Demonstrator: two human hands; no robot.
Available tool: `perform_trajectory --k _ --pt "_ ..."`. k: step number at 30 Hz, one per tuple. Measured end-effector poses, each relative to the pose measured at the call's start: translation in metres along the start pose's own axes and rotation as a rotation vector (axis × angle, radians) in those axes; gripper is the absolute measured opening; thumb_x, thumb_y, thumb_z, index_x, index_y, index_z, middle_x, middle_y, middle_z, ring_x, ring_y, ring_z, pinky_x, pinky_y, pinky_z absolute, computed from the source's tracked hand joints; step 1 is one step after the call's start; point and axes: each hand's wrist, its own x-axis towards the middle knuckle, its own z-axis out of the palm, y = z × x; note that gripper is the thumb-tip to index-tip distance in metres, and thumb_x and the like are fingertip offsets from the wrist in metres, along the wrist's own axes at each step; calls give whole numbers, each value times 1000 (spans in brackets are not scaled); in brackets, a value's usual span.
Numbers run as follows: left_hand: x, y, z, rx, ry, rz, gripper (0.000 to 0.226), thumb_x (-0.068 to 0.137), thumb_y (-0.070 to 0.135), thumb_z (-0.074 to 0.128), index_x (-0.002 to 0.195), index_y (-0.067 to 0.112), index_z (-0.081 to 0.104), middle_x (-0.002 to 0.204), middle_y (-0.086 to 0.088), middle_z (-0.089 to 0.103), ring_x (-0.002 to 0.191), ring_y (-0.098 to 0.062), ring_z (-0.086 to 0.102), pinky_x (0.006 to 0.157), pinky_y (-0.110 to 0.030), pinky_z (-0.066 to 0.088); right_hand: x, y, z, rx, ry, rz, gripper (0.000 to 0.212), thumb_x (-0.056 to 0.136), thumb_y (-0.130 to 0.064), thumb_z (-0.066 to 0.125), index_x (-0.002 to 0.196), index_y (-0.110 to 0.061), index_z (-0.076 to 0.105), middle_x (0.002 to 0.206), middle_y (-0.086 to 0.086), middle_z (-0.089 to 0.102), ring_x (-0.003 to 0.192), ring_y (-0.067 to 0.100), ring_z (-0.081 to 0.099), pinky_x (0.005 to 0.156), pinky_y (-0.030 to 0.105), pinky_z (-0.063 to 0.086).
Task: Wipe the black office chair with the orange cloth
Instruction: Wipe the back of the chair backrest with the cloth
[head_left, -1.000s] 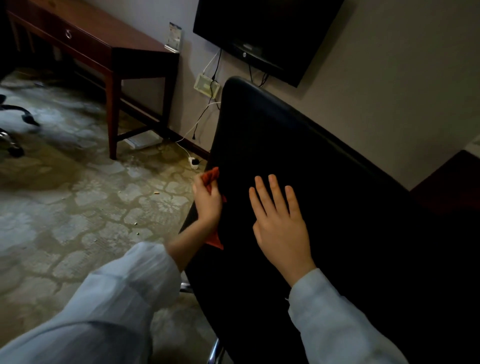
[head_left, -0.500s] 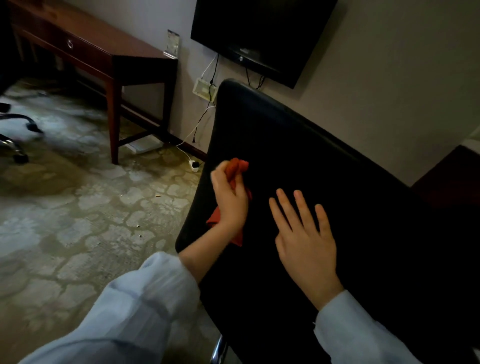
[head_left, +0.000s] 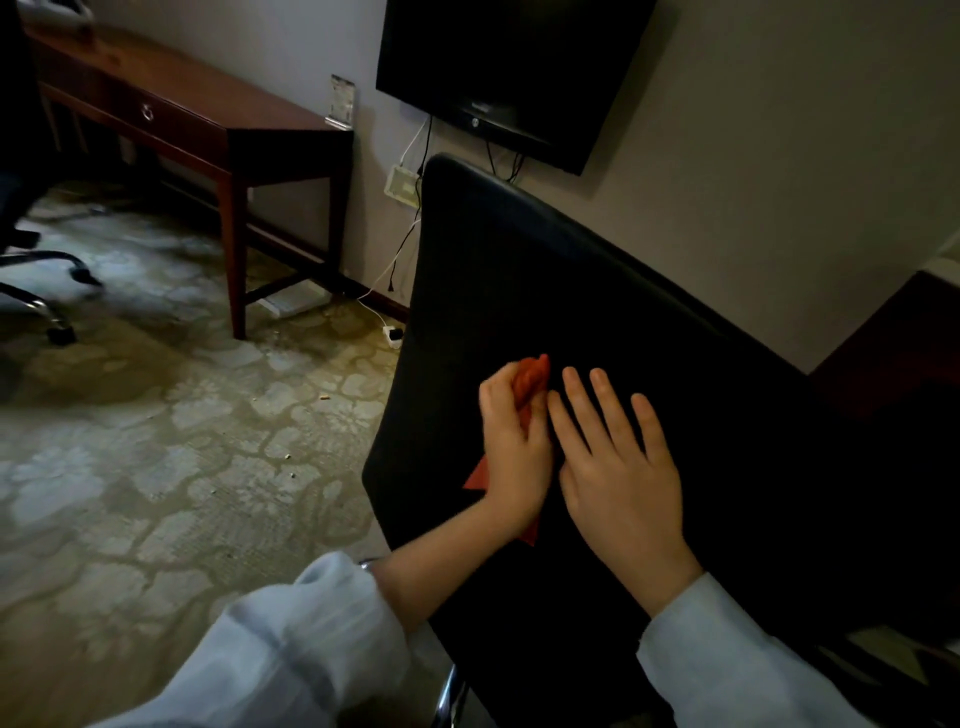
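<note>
While left hand grips orange cloth bunched on black office chair, right hand flat beside it, fingers straight, bracing. I'd press evenly, overlap strokes, reach edges.

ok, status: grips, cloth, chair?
Left grip holds crumpled orange cloth against black padded office chair. Right grip open, flat on chair, beside left. Nothing else on chair surface in view.

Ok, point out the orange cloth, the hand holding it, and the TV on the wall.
orange cloth (head_left: 532, 375), head view, on the bunched end sticking out past the fingers.
left hand (head_left: 512, 453), head view, on the back of the hand.
TV (head_left: 514, 62), head view, on the dark screen.
</note>
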Motion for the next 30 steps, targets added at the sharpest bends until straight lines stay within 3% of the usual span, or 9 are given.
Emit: perform_trajectory --k 3,5,8,10,13,15,21,25,30 --pt "15 8 1 1 -21 101 42 92 2 51 110 38 42 119 -3 47 111 -9 53 95 -24 46 -6 7 0 -1 2 3 56 76 -22 58 130 -7 56 144 13 44 136 25 26 116 38 -3" --pt "28 2 -3 -12 -7 107 44 92 0 49 110 39 42 119 -6 48 110 -11 54 95 -25 47 -9 10 -1 -13 -4 -3 62 71 -23 64 131 -7 55 144 12 44 136 25 27 116 38 -3" --pt "57 -3 -10 -67 76 -43 33 94 1 47 110 30 45 120 -9 50 101 2 56 85 -7 44 -14 10 -4 -9 16 6 62 71 -23 66 130 -9 56 144 11 45 136 24 27 116 39 -5" --pt "80 -10 -15 -51 122 -119 23 95 4 45 111 22 45 122 -10 51 97 3 55 83 -4 43 -17 9 -6 0 27 6 63 70 -24 68 130 -8 56 143 12 46 135 25 28 116 39 -4" --pt "100 -32 -25 -32 150 -173 19 97 8 45 113 18 47 125 -12 52 99 2 54 95 -18 45 -19 0 -9 25 23 -11 64 68 -27 71 128 -8 58 140 14 49 134 27 28 116 40 -2" --pt "97 -47 -30 -4 121 -261 21 97 13 46 118 18 47 126 -10 50 101 -5 56 91 -26 49 -21 -5 -12 48 22 -11 64 67 -28 74 126 -7 59 137 15 51 133 28 29 115 41 1" --pt "25 -62 -32 9 39 -456 14 98 19 45 106 30 44 122 -8 51 95 -11 58 73 -21 48 -26 -14 -20 82 1 2 61 64 -27 75 119 -4 64 131 18 56 128 32 47 114 41 4" --pt "4 -32 -18 -89 -29 -350 16 97 16 46 101 31 46 119 -8 51 97 -9 57 70 -12 48 -24 -14 -21 107 -23 12 62 61 -25 78 117 -1 64 129 20 57 126 34 49 113 41 3" --pt "22 -3 -4 -91 -55 -72 21 96 8 47 113 21 44 117 -10 51 105 -8 55 85 -9 44 -28 -6 -17 65 -64 1 64 63 -27 77 120 0 62 133 20 54 130 34 44 115 42 1"
